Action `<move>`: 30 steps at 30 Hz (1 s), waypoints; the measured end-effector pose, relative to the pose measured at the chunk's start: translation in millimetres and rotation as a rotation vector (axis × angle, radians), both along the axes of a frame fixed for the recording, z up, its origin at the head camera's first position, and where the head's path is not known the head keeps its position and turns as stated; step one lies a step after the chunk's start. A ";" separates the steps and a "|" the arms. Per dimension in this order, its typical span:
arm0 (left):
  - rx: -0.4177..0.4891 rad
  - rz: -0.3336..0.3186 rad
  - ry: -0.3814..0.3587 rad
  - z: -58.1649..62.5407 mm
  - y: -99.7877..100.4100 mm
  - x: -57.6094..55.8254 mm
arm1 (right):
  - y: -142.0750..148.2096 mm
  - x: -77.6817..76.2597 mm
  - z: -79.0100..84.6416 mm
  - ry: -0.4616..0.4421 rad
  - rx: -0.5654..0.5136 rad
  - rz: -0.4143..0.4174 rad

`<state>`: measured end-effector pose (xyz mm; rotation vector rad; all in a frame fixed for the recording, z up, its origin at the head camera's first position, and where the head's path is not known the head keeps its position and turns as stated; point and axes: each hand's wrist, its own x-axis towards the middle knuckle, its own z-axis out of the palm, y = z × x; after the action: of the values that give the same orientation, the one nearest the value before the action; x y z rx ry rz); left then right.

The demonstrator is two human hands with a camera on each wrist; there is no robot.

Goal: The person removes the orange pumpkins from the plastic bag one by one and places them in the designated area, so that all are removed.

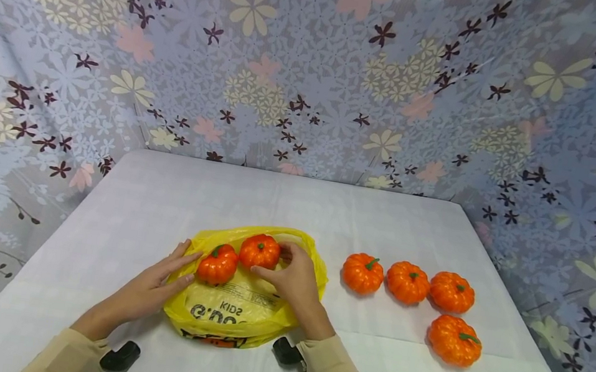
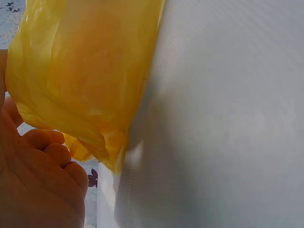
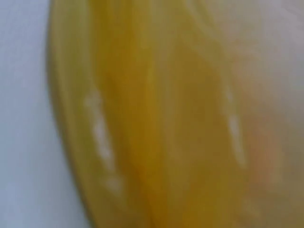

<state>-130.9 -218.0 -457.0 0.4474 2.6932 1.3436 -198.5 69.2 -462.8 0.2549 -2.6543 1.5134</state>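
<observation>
In the head view, a yellow plastic bag (image 1: 236,313) lies with its mouth spread, and two small orange pumpkins sit inside it. My right hand (image 1: 297,277) reaches in over the bag's right side, thumb and fingers gripping the right-hand pumpkin (image 1: 260,251). Beside it, the other pumpkin (image 1: 218,265) rests nearer the left rim. My left hand (image 1: 151,286) is at that rim, its fingers extended over the edge and touching the plastic. The left wrist view shows the bag's side (image 2: 80,71) close to the fingers. Blurred yellow plastic (image 3: 142,118) fills much of the right wrist view.
Right of the bag, three pumpkins stand in a row: one (image 1: 362,274), a second (image 1: 408,283) and a third (image 1: 451,292). A fourth pumpkin (image 1: 454,341) lies nearer the front. All are on a white-covered table (image 1: 383,222), with flowered cloth (image 1: 313,68) hanging behind.
</observation>
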 end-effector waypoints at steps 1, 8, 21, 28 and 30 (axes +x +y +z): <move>0.000 -0.002 0.004 0.1 -0.2 0.1 | 0.8 0.1 0.2 0.001 0.000 0.001; -0.002 -0.004 0.003 2.3 1.0 1.1 | 7.9 4.3 5.1 0.024 -0.021 0.004; -0.009 -0.003 0.005 3.6 2.0 2.1 | 27.2 12.8 18.5 0.121 -0.040 -0.014; -0.017 -0.001 0.011 2.9 3.3 1.6 | 41.3 20.7 28.8 0.137 -0.041 -0.055; -0.021 0.000 0.011 3.3 3.5 1.9 | 45.5 23.1 30.7 0.136 -0.050 -0.062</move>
<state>-129.0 -214.5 -453.7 0.4540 2.7132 1.3149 -175.4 114.7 -432.1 0.2600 -2.4933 1.4854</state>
